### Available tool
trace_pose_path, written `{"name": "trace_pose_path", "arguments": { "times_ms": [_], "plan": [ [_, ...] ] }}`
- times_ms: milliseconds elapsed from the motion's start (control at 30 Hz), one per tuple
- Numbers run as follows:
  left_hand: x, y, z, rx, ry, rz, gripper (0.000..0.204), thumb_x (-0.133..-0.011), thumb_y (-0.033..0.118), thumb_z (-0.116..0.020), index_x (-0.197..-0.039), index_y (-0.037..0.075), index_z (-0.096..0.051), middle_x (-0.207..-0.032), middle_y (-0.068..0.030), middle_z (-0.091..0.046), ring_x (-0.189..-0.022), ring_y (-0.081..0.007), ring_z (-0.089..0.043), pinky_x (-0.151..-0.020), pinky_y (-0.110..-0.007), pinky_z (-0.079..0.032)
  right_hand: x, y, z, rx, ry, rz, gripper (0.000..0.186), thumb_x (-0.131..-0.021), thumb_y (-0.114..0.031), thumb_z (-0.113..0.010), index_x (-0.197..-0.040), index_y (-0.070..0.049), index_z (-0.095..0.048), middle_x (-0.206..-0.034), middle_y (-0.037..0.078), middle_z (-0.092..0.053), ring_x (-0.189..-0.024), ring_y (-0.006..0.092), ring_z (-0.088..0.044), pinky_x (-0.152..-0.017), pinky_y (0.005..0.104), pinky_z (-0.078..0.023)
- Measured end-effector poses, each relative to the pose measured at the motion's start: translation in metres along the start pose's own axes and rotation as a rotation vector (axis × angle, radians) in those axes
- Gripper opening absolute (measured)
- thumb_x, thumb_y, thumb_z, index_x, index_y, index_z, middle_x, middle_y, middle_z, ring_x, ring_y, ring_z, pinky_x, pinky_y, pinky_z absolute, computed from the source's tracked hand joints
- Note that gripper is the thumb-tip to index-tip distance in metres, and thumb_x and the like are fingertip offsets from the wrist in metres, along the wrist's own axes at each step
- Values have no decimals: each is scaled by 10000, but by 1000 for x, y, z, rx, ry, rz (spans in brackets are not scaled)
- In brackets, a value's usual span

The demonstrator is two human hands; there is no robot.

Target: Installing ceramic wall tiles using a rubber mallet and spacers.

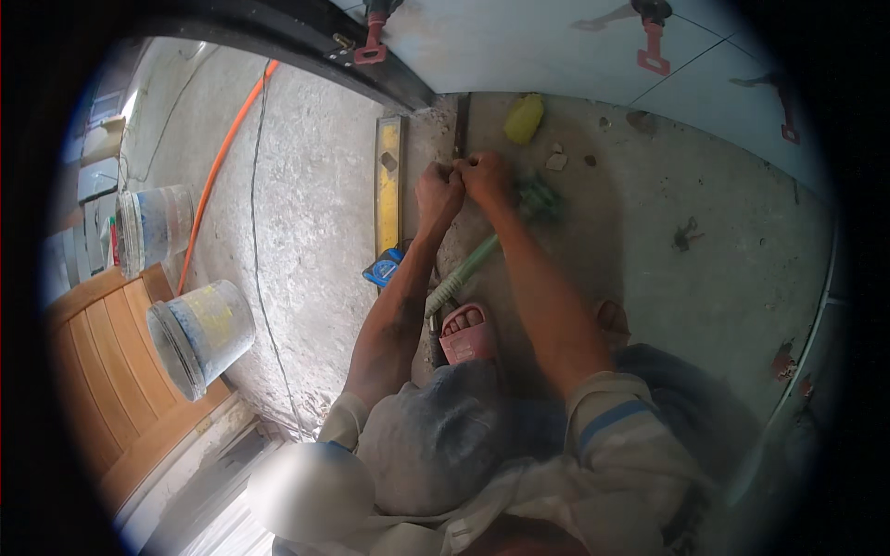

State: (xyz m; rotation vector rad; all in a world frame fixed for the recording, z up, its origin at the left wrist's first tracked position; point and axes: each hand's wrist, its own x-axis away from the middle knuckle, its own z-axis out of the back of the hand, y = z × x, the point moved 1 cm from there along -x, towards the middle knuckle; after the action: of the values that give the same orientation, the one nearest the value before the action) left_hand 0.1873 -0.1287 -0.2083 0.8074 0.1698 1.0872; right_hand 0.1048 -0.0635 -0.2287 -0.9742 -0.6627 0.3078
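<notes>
My left hand point(438, 196) and my right hand point(486, 182) come together low over the floor, fingers closed in a pinch. Whatever they pinch is too small and hidden to make out. A dark narrow strip point(462, 120) runs from just beyond my fingertips toward the wall. Left of my left hand lies a yellow spirit level point(388, 208), with a blue tape measure point(382, 268) by its near end. Beneath my right forearm passes a green brush point(475, 264), its tufted head point(538, 198) resting right of my wrist. Beyond my right hand sits a yellow-green lump point(524, 119).
Tiles with red-handled fittings point(653, 57) line the far wall, beside a dark frame point(306, 42). Two stained buckets point(209, 329) stand at left near a slatted wooden panel point(125, 371). An orange hose point(219, 162) and black cable point(257, 199) cross the floor. Stone chips point(556, 162) lie at right.
</notes>
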Motion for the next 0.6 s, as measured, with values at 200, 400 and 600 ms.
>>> {"name": "trace_pose_path", "arguments": {
  "times_ms": [200, 400, 600],
  "plan": [
    [0, -4, -2, -12, 13, 3, 314, -808, 253, -590, -923, -30, -663, -880, -254, -670, -877, -404, -651, -798, -456, -494, -5, 8, -8, 75, 61, 33, 335, -791, -347, -682, -818, -15, -715, -687, 178, -659, -641, 307, -660, -618, 411, -492],
    [6, 5, 5, 28, 17, -18, 307, -815, 245, -571, -906, -35, -654, -874, -266, -663, -882, -416, -644, -803, -465, -490, -6, 8, -4, -23, 9, 42, 348, -781, -348, -696, -814, -2, -709, -652, 164, -649, -571, 234, -624, -584, 366, -481],
    [12, 14, 9, 18, 40, -22, 290, -820, 230, -562, -894, -37, -647, -864, -270, -659, -875, -423, -642, -799, -474, -490, -3, 6, 1, -287, -86, -6, 327, -778, -289, -707, -771, 38, -706, -624, 59, -649, -586, 99, -582, -549, 296, -464]
  ]
}}
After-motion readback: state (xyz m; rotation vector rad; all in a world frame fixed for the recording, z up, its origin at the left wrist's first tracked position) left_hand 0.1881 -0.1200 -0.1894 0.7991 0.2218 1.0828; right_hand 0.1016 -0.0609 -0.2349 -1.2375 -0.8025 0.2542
